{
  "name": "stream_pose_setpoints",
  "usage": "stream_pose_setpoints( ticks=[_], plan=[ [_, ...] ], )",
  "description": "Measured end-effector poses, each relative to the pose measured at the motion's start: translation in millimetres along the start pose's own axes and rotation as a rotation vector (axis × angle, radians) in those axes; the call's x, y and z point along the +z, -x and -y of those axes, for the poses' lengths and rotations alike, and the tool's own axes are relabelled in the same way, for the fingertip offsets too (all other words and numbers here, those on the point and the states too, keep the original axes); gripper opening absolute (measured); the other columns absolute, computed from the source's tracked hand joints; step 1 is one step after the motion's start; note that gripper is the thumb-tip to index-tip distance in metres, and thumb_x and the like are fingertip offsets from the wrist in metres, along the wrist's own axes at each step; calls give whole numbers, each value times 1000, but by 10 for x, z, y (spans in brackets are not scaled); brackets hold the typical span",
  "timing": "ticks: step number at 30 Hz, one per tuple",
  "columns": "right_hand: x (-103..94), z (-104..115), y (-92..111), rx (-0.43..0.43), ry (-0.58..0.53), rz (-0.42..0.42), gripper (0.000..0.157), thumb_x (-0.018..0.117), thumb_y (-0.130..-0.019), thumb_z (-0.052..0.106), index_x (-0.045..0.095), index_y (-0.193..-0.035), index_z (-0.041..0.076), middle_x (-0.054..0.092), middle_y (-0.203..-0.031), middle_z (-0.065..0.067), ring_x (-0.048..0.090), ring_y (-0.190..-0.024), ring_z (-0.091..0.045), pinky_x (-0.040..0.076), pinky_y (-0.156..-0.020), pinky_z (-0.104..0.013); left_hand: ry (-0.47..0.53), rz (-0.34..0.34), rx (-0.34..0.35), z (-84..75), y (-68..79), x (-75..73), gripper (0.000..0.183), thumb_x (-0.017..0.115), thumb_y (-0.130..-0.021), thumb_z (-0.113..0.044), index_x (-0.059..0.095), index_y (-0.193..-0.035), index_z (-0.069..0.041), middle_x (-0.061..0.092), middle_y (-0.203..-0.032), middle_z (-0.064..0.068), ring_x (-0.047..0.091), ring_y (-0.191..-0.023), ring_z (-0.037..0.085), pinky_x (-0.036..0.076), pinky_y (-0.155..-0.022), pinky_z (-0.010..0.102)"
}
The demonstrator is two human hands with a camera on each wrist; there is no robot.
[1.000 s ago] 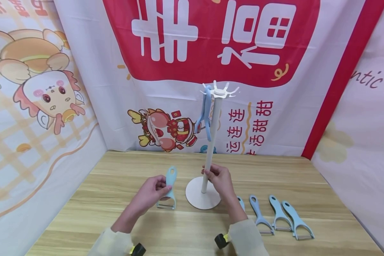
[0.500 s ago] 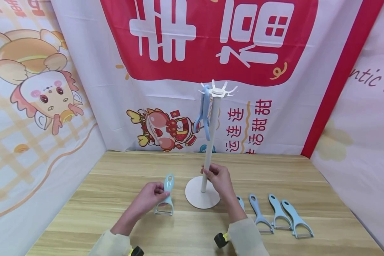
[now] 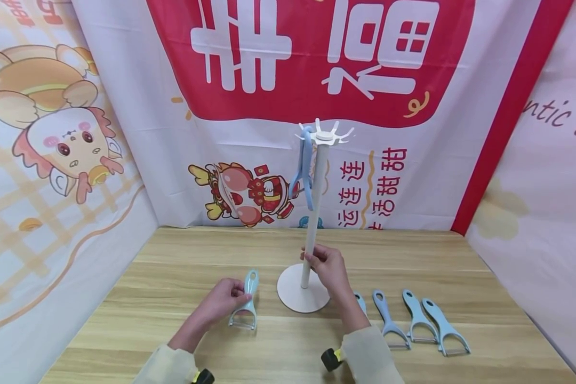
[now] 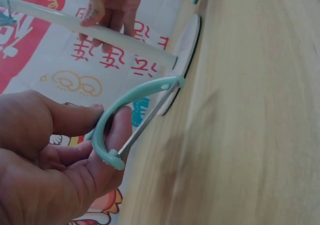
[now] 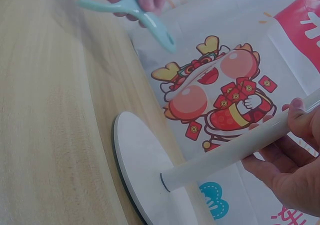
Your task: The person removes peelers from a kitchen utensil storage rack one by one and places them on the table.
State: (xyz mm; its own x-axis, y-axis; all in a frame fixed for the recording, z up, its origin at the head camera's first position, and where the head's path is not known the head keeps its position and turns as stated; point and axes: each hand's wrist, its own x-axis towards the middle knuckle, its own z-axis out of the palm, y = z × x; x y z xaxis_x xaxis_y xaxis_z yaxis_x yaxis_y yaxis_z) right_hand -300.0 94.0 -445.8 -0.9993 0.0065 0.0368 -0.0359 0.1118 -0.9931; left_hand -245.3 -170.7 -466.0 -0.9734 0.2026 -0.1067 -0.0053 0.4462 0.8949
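Left hand [image 3: 224, 300] has drawn peeler [image 3: 252, 285] nearer.

Left hand [image 3: 225, 300] is off to the left of the white stand [image 3: 312, 226], thumb and fingers pinching. Right hand [image 3: 328, 268]'s curled round the stand, kinda low. Left forearm [image 3: 191, 329] and right forearm [image 3: 355, 316] angle in.

On the back cloth [image 3: 259, 138], lying sideways, I see a big white 幸福 [image 3: 264, 48] on a red patch [image 3: 307, 96]. Under it I can read 运连连 [image 3: 350, 194] and 活甜甜 [image 3: 390, 186] in small red writing. My right cloth [image 3: 547, 176] says "ntic t", cut off. Red signs [image 3: 21, 10] top left, I can't read.
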Motion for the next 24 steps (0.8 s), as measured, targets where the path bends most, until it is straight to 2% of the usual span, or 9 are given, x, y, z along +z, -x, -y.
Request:
stream_pose_setpoints(
  ticks=[9, 16, 20, 24],
  plan=[
    [-10, 6, 2, -4, -11, 8, 22, 63, -97, 7, 72, -117, 6, 74, -109, -14, 70, -105, -23, 54, -100, -47, -21, 15, -28, 62, -2, 18, 23, 65, -89, 1, 60, -108, 13, 64, -89, 14, 61, -79, 20, 60, -67, 32],
    [-7, -8, 0, -1, -10, -1, 22, 63, -96, 7, 72, -116, 5, 74, -107, -13, 70, -106, -23, 54, -100, -47, -19, 32, -32, 143, -18, 36, 22, 64, -90, 1, 61, -108, 14, 64, -88, 15, 61, -77, 19, 60, -65, 28],
    [-2, -5, 0, 1, -12, 5, 21, 64, -96, 7, 73, -116, 6, 74, -107, -13, 70, -106, -24, 53, -100, -47, -22, 26, -49, 144, -8, 32, 19, 64, -90, 2, 62, -105, 13, 64, -86, 14, 61, -76, 19, 60, -65, 27],
    [0, 1, 4, 10, -13, 4, 22, 63, -96, 7, 73, -116, 7, 74, -107, -13, 69, -107, -25, 53, -101, -48, -51, -9, -76, 162, -9, 50, 16, 66, -89, 1, 63, -102, 11, 63, -85, 13, 61, -75, 19, 60, -65, 28]
  ],
)
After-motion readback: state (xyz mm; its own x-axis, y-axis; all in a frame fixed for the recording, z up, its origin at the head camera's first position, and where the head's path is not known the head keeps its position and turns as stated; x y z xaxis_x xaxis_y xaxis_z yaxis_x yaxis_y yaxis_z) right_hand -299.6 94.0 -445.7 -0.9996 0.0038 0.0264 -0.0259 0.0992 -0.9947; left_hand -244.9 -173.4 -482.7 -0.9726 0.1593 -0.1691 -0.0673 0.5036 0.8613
